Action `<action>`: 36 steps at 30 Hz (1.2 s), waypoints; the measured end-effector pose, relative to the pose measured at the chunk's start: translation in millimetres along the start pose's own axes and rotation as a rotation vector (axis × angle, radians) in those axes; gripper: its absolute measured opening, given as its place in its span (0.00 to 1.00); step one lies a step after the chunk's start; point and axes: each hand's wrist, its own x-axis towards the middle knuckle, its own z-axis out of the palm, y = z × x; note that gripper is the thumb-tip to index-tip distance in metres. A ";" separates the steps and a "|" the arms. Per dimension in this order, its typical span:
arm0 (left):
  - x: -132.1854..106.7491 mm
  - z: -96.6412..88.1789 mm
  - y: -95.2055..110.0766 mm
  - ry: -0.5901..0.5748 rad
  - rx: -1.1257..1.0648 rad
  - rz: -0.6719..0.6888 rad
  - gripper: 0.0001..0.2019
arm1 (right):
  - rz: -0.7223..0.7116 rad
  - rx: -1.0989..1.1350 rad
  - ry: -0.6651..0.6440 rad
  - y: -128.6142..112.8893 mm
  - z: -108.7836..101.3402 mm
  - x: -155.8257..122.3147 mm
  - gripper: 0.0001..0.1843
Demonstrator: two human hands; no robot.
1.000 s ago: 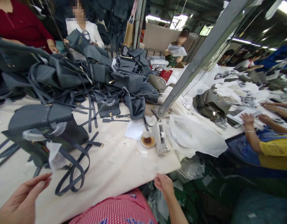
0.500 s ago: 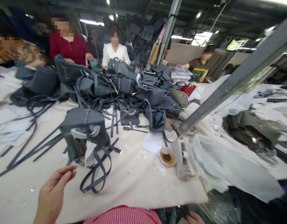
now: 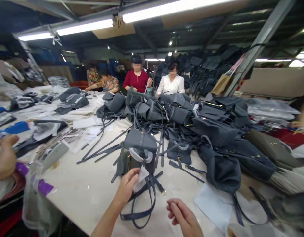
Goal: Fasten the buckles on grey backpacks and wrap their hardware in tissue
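Note:
A dark blue-grey leather backpack (image 3: 140, 140) stands upright on the table in front of me, its handle wrapped in pale plastic (image 3: 139, 154). My left hand (image 3: 128, 184) is at its lower front, thumb and fingers closed on a thin white paper (image 3: 142, 174) that hangs there. Loose dark straps (image 3: 142, 214) with a buckle (image 3: 163, 192) lie looped below that hand. To the right, over bare tabletop, my right hand (image 3: 183, 215) is raised with curled fingers and the thumb against them; I see nothing in it.
A heap of similar dark bags (image 3: 213, 131) covers the table's far side and right. White paper (image 3: 213, 205) lies at the right front. Co-workers sit behind the heap, and another person's hand (image 3: 6, 154) shows at the left edge. A metal post (image 3: 260, 49) slants at the back right.
The view has turned left. My left hand has moved from beside the backpack onto the white paper. My right hand has come up from the bottom edge; the dark tool near it no longer shows.

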 end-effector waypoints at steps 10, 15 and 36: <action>4.6 16.0 0.3 0.032 -0.150 -0.029 0.09 | -0.057 0.077 -0.130 -68.7 91.5 72.1 0.20; -3.1 20.6 -1.4 0.066 -0.352 -0.130 0.15 | -0.010 0.092 -0.222 -72.3 92.0 76.6 0.20; -3.9 28.4 5.5 0.151 -0.803 -0.339 0.17 | 0.027 0.377 -0.221 -85.5 104.6 72.9 0.23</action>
